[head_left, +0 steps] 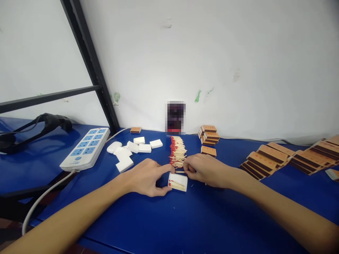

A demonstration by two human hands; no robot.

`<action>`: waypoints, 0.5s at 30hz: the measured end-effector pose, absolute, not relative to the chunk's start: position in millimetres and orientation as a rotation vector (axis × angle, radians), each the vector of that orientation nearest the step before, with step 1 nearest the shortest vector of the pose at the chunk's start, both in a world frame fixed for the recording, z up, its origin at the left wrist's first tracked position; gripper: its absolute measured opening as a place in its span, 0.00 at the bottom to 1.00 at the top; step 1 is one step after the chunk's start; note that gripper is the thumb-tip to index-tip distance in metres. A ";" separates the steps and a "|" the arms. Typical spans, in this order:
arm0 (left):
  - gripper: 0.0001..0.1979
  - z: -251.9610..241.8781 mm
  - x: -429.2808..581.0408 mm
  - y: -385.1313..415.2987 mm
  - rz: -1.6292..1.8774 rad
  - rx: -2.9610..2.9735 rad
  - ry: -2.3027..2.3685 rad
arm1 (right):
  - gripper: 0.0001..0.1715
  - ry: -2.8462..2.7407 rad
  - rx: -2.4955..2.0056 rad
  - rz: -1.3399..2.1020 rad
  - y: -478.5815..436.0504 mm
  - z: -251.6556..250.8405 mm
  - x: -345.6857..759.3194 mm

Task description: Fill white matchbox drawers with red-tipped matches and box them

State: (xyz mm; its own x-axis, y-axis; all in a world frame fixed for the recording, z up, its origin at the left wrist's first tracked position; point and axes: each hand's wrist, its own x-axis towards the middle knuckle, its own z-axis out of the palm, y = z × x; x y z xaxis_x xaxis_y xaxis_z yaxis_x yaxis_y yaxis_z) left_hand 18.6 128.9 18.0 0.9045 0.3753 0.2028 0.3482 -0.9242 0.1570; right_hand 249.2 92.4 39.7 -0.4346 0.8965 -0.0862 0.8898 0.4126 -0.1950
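A small white matchbox tray (pixel 178 186) lies on the blue table with a few red-tipped matches in it. My left hand (pixel 147 178) curves round its left end, thumb at the lower corner and index finger by the upper corner, holding it between them. Just above the tray is a single match (pixel 180 171), its right end pinched in the closed fingers of my right hand (pixel 202 169); its head is close to my left index fingertip. Beyond both hands lies a long pile of matches (pixel 177 150), red heads to the left.
Several white trays (pixel 144 148) lie at the left, beside a power strip (pixel 86 148). Matchbox sleeves (pixel 209 135) are stacked behind my right hand, with rows of more sleeves (pixel 270 157) at the right. A black frame post (pixel 92 67) and a black headset-like object (pixel 50 123) stand left.
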 end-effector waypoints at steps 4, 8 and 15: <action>0.16 17.7 17.8 129.8 0.416 3.019 0.500 | 0.06 -2.630 -1.622 0.333 93.9 42.7 256.2; 0.15 17.3 17.7 130.9 0.448 3.079 0.486 | 0.05 -2.614 -1.655 0.445 93.3 54.4 261.1; 0.17 18.8 18.3 131.3 0.415 3.050 0.530 | 0.05 -2.624 -1.694 0.412 89.3 73.1 263.1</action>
State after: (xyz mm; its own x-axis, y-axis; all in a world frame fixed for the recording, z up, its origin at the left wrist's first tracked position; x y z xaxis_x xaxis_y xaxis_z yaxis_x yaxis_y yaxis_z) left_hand 18.3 131.3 18.8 0.9072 0.3336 0.2564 0.3287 -0.9423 0.0629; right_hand 263.1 89.3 73.1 -0.4216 0.8947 -0.1478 0.8969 0.3874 -0.2133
